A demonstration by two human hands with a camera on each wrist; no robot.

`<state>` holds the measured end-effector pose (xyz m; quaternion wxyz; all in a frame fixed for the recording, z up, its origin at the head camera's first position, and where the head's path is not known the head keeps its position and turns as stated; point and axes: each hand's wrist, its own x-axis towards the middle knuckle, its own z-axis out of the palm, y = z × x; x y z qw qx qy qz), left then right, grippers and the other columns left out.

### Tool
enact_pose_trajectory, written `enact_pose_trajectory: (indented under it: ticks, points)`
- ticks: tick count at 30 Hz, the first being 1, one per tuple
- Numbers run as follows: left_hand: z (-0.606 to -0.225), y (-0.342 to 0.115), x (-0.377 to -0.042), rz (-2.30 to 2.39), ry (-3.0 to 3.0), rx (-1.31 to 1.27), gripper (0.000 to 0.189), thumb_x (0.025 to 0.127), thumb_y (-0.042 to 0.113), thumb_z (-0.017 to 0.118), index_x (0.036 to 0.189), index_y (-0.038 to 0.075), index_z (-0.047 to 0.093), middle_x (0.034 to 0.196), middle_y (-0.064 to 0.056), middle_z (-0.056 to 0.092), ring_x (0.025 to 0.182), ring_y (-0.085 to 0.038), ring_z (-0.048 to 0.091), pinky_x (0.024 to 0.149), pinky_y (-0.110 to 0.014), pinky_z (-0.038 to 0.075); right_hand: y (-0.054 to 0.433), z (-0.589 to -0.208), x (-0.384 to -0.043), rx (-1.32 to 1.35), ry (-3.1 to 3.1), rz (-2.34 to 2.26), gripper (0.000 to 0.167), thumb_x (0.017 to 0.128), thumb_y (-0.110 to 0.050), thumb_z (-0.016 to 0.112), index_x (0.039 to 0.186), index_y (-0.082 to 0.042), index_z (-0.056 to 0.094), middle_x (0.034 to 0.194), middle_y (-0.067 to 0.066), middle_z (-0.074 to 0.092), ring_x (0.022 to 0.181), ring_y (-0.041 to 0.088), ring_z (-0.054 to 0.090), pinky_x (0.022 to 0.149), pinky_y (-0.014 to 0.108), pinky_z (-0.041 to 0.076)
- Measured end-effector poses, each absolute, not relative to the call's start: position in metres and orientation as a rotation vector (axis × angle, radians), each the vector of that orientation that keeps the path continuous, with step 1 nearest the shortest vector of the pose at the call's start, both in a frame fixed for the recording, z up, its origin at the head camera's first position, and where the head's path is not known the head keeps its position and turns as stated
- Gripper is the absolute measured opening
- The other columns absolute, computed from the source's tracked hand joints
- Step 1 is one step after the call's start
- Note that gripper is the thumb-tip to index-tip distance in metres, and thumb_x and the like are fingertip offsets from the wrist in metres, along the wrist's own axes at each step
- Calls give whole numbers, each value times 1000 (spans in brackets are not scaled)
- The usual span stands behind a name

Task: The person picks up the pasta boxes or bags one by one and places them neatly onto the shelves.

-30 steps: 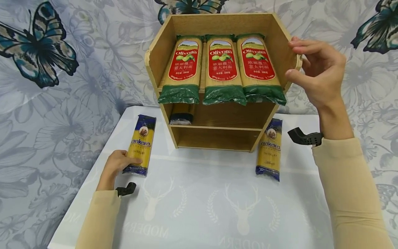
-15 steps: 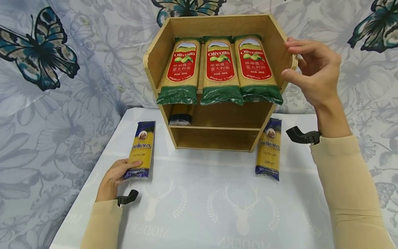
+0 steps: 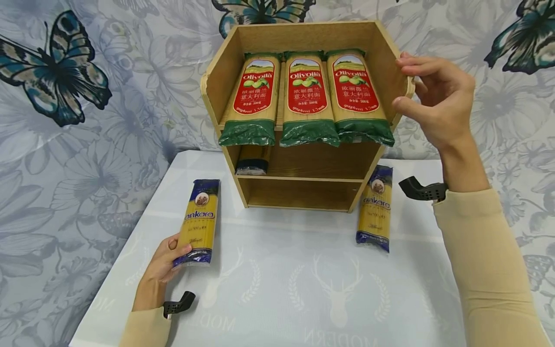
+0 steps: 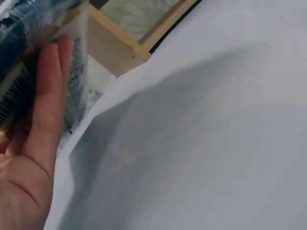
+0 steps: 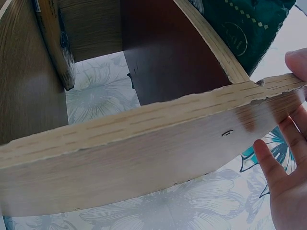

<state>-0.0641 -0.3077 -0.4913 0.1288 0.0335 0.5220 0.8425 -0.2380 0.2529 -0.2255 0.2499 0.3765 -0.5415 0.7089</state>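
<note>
My left hand (image 3: 162, 262) holds a yellow and blue pack of spaghetti (image 3: 200, 219) by its lower left edge, thumb on the front. The pack is raised off the table and tilted. In the left wrist view the fingers (image 4: 48, 100) lie along the back of the pack (image 4: 21, 48). My right hand (image 3: 444, 99) grips the right side edge of a wooden shelf (image 3: 305, 29), with thumb in front and fingers around the side panel. On its top tier lie several green-ended spaghetti packs (image 3: 308, 91). One dark-ended pack (image 3: 253, 161) sits at the left of the middle tier.
Another yellow and blue spaghetti pack (image 3: 375, 209) lies on the white table (image 3: 277, 270) beside the shelf's lower right side. Behind stands a flowered wall covering (image 3: 108, 159) with butterflies. The shelf's bottom tier (image 3: 303, 195) is just above the table.
My left hand has taken hold of the pack and lifted it, drawing it toward me. The right hand stays on the shelf edge; hand and shelf shifted very slightly left in view.
</note>
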Motion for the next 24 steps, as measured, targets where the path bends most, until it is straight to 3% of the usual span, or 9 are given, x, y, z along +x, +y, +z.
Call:
enact_pose_trajectory:
  ticks: [3,7,13,24]
  points:
    - [-492,-304,-51,2483,1510,211,38,97,-13,55,128,6,66,113,-11,73,99,-21,73,79,-32,60,251,-225,-239,1025,-1470,1935,39,64,22,77,102,23,64,114,26,68,123,38,57,111,44,42]
    - [-489,-299,-38,2522,1529,354,41,95,-9,60,134,4,61,118,-13,72,102,-23,72,81,-33,60,250,-225,-238,1012,-1461,1953,40,63,22,77,101,23,64,114,26,69,123,39,58,111,45,42]
    - [-476,-291,-25,2530,1662,522,43,93,1,69,135,-3,58,115,-15,73,98,-21,72,79,-31,60,250,-225,-236,981,-1433,1999,41,62,25,77,100,24,63,113,27,69,123,39,58,111,45,41]
    - [-452,-264,-9,2480,1647,823,47,93,2,72,133,-15,54,112,-22,72,94,-27,74,76,-34,61,249,-226,-235,969,-1423,2020,42,61,24,79,100,24,63,113,27,69,123,39,59,112,45,41]
